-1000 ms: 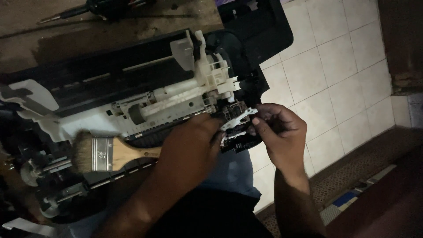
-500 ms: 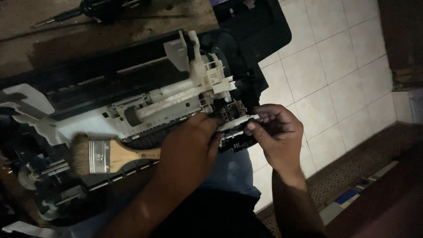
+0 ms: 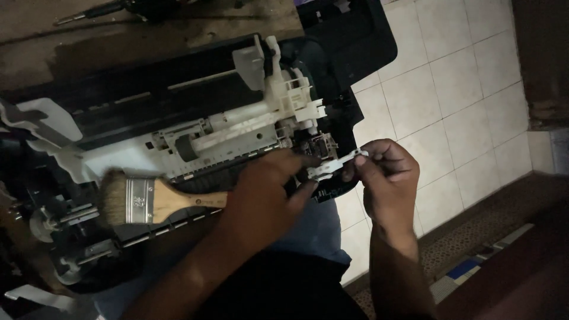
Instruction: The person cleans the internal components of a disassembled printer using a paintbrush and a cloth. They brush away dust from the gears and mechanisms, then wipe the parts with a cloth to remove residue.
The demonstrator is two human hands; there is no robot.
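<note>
While the opened printer (image 3: 195,118) is laid across the lap and against the wooden desk (image 3: 148,35), its black shell and pale inner frame with a roller shaft are exposed to view. Pale floor tiles (image 3: 462,89) are seen to the right, and a screwdriver (image 3: 101,10) is left on the desk at the top. A paintbrush (image 3: 154,200) with a wooden handle and metal band is gripped in the left hand (image 3: 267,195), its bristles pointed leftward over the printer's lower edge; the same hand's fingertips are brought up to a small white plastic part (image 3: 335,165). That part is pinched at its outer end between thumb and fingers of the right hand (image 3: 385,178), just beside the printer's right end, near a dark mechanism. The part may be judged light, stiff and thin, probably brittle at its clips, so it is best held by its broader body rather than its narrow tip. The printer itself is likely bulky but not very heavy.
</note>
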